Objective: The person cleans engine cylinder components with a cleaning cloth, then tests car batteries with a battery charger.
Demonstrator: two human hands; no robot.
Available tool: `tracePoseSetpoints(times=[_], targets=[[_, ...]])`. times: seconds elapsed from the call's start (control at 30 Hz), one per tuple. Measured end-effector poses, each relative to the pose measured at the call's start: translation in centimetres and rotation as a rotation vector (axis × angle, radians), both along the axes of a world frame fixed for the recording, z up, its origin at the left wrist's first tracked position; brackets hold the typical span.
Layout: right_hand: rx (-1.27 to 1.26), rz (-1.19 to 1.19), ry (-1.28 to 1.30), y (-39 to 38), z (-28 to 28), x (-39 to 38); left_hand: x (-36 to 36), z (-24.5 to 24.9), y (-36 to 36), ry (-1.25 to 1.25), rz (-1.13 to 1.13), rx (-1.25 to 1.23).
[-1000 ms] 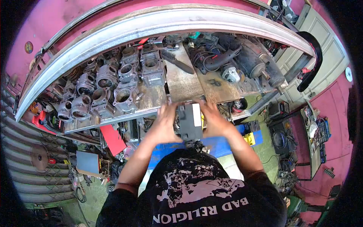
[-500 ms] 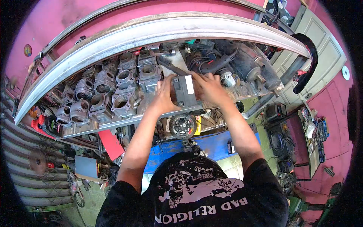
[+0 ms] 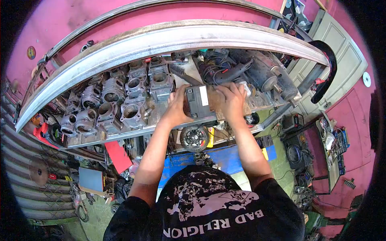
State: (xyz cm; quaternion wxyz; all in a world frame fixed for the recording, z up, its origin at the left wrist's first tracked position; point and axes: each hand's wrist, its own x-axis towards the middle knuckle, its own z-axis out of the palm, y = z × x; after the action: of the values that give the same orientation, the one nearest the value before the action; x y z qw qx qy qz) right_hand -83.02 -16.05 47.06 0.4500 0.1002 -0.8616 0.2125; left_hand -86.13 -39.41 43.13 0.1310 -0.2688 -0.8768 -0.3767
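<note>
A black motorcycle battery [image 3: 198,102] with a white label strip rests on the front part of the shelf. My left hand [image 3: 177,106] is cupped against its left side, thumb near the front corner and fingers towards the back. To the right, apart from the battery, my right hand [image 3: 232,98] is over the shelf boards with its fingers bent and somewhat apart; nothing shows in it. Behind the battery lies a dark brush-like tool [image 3: 183,74]. Metal engine cylinders [image 3: 134,113] stand in rows left of my left hand.
Dark exhaust mufflers [image 3: 265,78] and a cable-wrapped power tool [image 3: 231,74] lie at the back right. A white beam [image 3: 193,34] arches over the shelf. Below the front edge are a small wheel [image 3: 194,139] and a blue surface [image 3: 221,158]. A red panel [image 3: 118,156] hangs lower left.
My right hand has come away from the battery's right side and moved right. The left hand stays at the battery, which stands in about the same place. The view has shifted slightly.
</note>
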Motion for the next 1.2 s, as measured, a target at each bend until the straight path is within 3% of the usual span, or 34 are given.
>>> tracePoseSetpoints(times=[0.1, 0.13, 0.27, 0.33, 0.5, 0.6, 0.8, 0.9, 0.97, 1.03, 1.17, 1.2], targets=[[0.051, 0.100, 0.194, -3.2, 2.4, 0.5, -0.1, -0.2, 0.0, -0.021, -0.022, 0.018], [0.164, 0.078, 0.171, -3.4, 1.4, 0.2, -0.2, -0.3, 0.0, -0.029, -0.032, 0.040], [0.227, 0.039, 0.047, -3.9, -4.6, 3.5, -0.8, -0.8, -0.3, -0.036, -0.025, 0.026], [0.201, 0.130, 0.017, -3.5, -5.7, 5.8, -0.7, -0.8, -0.1, -0.048, -0.012, 0.014], [0.276, 0.042, 0.030, -4.4, -2.7, 2.9, -0.5, -0.9, -0.1, -0.033, -0.040, 0.042], [0.154, 0.067, 0.154, -6.5, -1.0, -0.3, -0.5, -1.3, -0.2, -0.037, -0.039, 0.071], [0.255, 0.104, -0.071, -7.2, -4.1, 4.1, -0.9, -1.8, 0.1, 0.004, -0.011, 0.088], [0.238, 0.142, -0.181, -7.1, -2.6, 5.1, -0.5, -1.7, -0.1, -0.009, -0.030, 0.092], [0.178, 0.178, -0.172, -7.6, -0.6, 3.5, -0.4, -1.5, -0.1, -0.026, -0.044, 0.100], [0.108, 0.085, 0.058, -8.3, 1.0, 1.4, -0.5, -1.4, -0.1, -0.017, -0.055, 0.095], [0.487, -0.084, -0.123, -10.3, -0.4, 2.5, -1.8, -3.4, 0.1, 0.022, 0.013, 0.090], [0.486, -0.099, -0.177, -10.6, -0.2, 2.6, -2.2, -3.8, 0.0, 0.042, -0.011, 0.044]])
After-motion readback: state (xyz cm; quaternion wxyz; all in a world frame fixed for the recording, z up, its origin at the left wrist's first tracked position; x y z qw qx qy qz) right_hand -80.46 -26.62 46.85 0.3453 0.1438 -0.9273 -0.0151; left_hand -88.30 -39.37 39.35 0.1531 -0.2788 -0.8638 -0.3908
